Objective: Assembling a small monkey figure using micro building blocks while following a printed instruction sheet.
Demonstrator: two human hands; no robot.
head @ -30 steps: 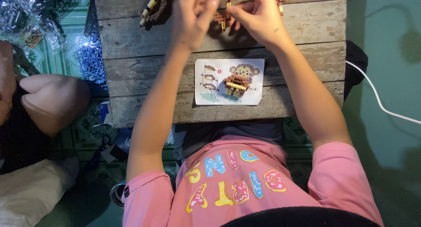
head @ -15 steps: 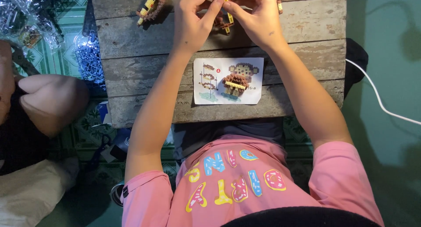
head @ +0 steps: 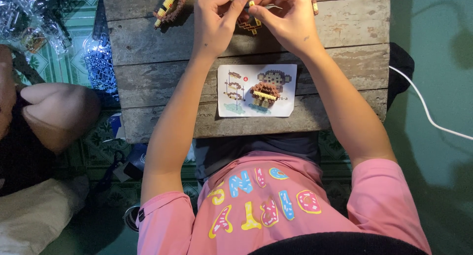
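At the far edge of the worktop (head: 148,82), your left hand (head: 214,26) and right hand (head: 288,23) are pressed close, both pinching a small yellow brick (head: 250,3) just above the brown-and-yellow block piece (head: 250,24). Hold it steady with your fingertips, line up the studs, and press straight down. Check against the instruction card (head: 256,90), lying nearer you, between your forearms.

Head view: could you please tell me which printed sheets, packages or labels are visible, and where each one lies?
Instruction sheet: flat on the wooden table below both hands; white rectangle picturing a brown block monkey.
Clear plastic bags: top left, beside the table; crinkled, shiny.
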